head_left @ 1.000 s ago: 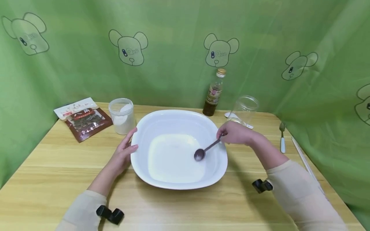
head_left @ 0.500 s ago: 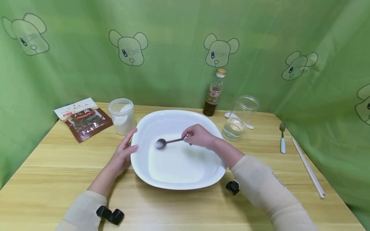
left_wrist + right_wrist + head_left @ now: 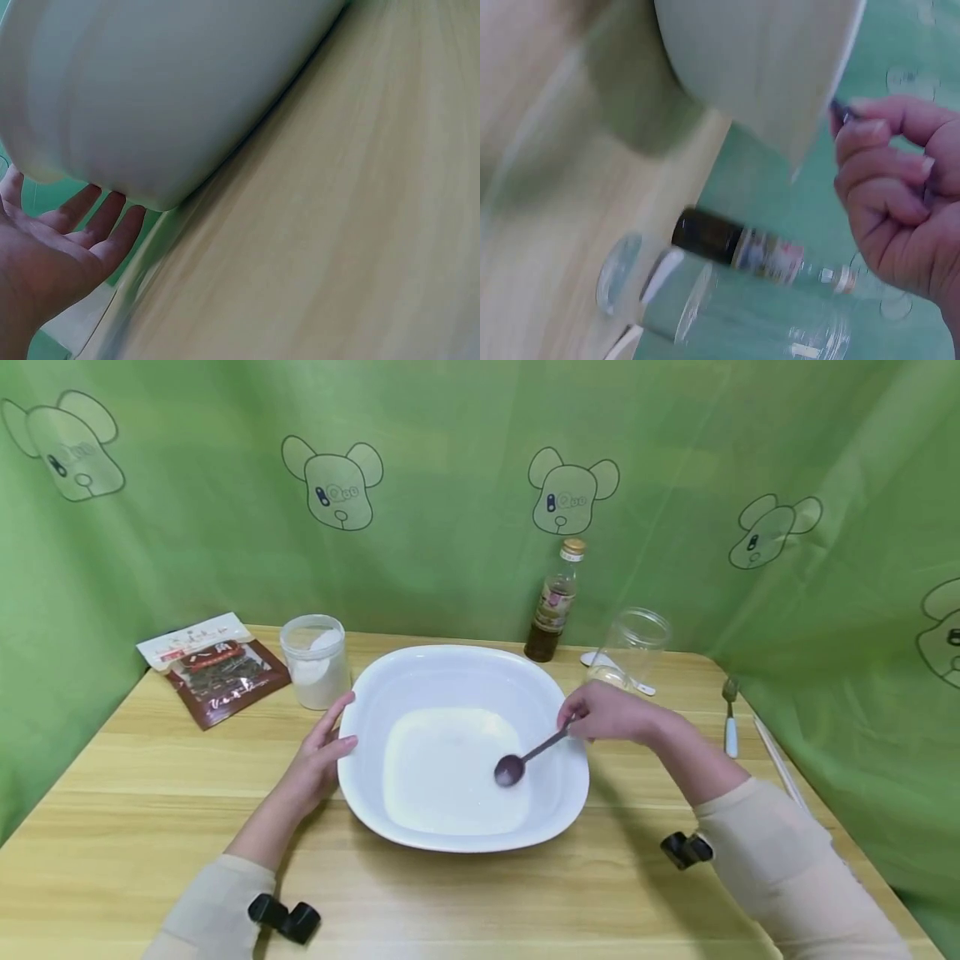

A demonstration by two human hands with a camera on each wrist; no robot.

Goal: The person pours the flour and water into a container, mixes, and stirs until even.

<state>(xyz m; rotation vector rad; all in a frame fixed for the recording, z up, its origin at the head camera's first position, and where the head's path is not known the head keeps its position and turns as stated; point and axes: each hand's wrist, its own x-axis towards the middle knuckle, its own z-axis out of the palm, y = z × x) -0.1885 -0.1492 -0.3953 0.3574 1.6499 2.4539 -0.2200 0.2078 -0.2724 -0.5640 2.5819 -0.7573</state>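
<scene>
A white oval basin [image 3: 442, 682] stands in the middle of the table. My left hand [image 3: 315, 766] rests against its left side, thumb and index finger at the rim. In the left wrist view the fingertips of the left hand [image 3: 67, 247] touch the basin's outer wall [image 3: 172, 90], fingers slightly bent. Over the right side of the basin, my right hand [image 3: 611, 710] pinches the handle end of a dark brown spoon [image 3: 510, 770]. The round bowl of the spoon is inside the basin, low over its bottom. Curled fingers of the right hand [image 3: 892, 180] show in the right wrist view.
Left of the basin are a jar of white powder [image 3: 318, 681] and a spice packet [image 3: 217, 664]. Behind it on the right stand a brown sauce bottle [image 3: 553, 610] and a clear jar [image 3: 637, 635], near a white spoon [image 3: 643, 688]. A fork [image 3: 731, 718] and chopsticks [image 3: 780, 764] lie far right.
Half a second ago the right hand had swept the spoon leftward across the basin; now both are back on its right side. The left hand stays at the rim.
</scene>
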